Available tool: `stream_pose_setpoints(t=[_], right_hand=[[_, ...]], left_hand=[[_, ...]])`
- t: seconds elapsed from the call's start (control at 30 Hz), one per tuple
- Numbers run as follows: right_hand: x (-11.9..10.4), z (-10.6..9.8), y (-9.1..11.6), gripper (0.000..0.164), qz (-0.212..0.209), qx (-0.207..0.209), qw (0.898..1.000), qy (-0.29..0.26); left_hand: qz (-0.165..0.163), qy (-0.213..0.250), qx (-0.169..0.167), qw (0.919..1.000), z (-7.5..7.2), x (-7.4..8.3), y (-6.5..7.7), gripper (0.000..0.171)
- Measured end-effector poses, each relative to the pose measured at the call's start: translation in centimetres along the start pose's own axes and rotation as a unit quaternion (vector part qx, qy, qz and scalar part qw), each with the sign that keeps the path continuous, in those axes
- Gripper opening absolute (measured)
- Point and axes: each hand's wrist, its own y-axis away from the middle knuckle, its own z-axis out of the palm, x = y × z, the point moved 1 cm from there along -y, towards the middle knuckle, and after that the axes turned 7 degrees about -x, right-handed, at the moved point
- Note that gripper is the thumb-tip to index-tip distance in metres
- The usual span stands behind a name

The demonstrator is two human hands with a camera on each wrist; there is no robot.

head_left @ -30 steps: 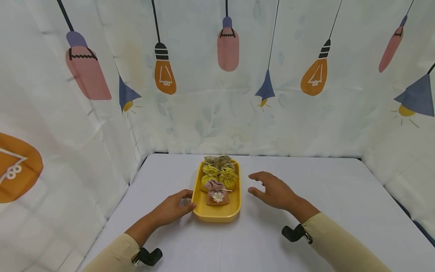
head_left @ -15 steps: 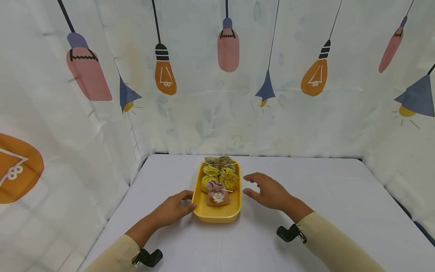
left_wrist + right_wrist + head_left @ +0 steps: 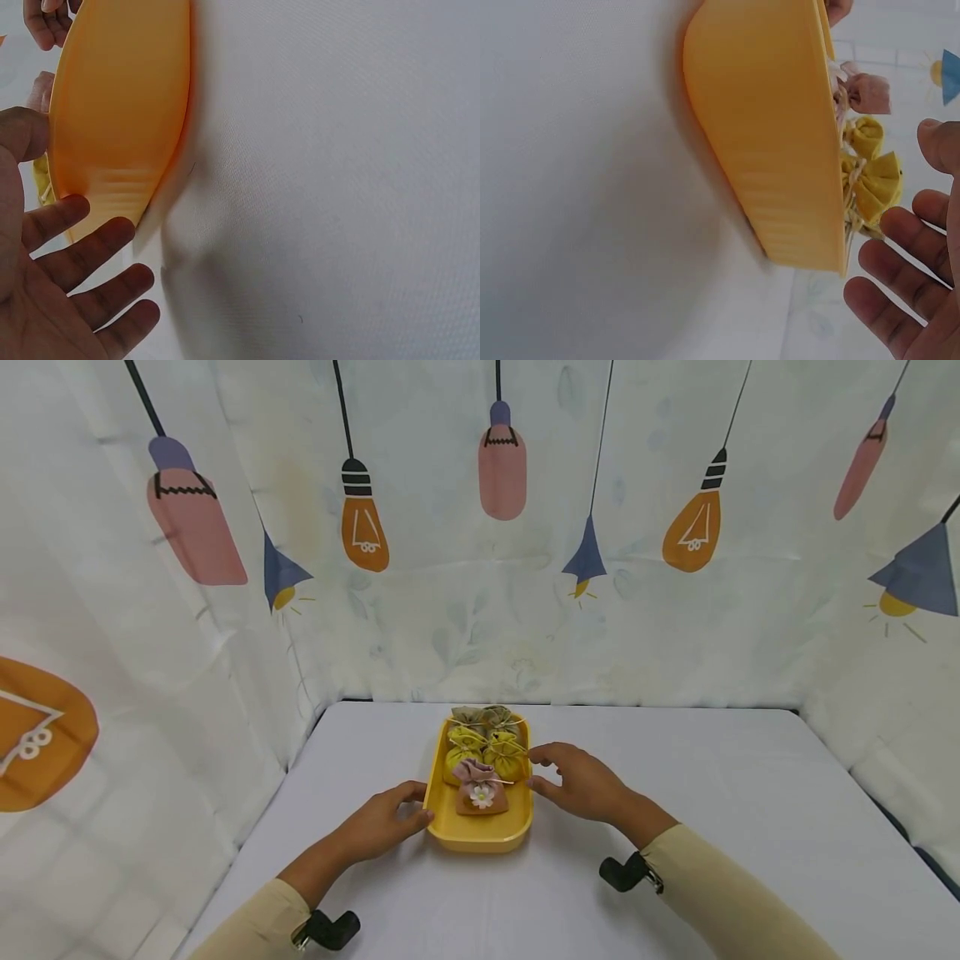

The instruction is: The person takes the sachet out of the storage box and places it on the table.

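A yellow plastic tray [image 3: 471, 832] stands on the table, holding small drawstring pouches. Nearest is a pink-and-brown pouch [image 3: 480, 804] with a white flower; behind it sit two yellow pouches [image 3: 507, 760], then two olive ones [image 3: 468, 716] at the far end. My left hand [image 3: 381, 820] rests at the tray's left side, thumb at the rim and the fingers extended along the outer wall [image 3: 124, 97]. On the right, my right hand [image 3: 581, 783] has its fingertips close to the tray's right rim. Its fingers [image 3: 889, 311] are spread and relaxed, with nothing in them.
A white cloth covers the table [image 3: 712, 793]. Behind and beside it hangs a pale curtain [image 3: 450, 610] printed with lamps and bulbs. Dark camera mounts [image 3: 330, 929] sit at both wrists.
My right hand has moved left, closing the gap to the tray's right rim. The left hand, tray and pouches have stayed in place.
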Motion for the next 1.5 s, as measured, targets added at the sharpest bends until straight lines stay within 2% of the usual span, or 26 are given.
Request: stream_pose_setpoints(t=[0.27,0.93,1.17,1.5], right_hand=[[-0.4,0.4,-0.3,0.046,-0.021,-0.003,1.0,0.002],[-1.3,1.0,-1.3,0.045,-0.027,-0.011,1.0,0.004],[-1.5,1.2,-1.6,0.039,-0.059,-0.009,0.998,0.01],[-2.1,1.4,-2.1,0.042,-0.048,-0.02,0.998,0.023]], left_hand=[[-0.002,0.001,-0.002,1.0,0.0,-0.1,0.0,0.054],[0.001,0.0,0.002,1.0,-0.1,0.0,0.1,0.052],[0.005,0.006,-0.003,1.0,0.0,0.2,0.1,0.052],[0.005,0.0,0.0,1.0,0.1,0.0,0.0,0.051]])
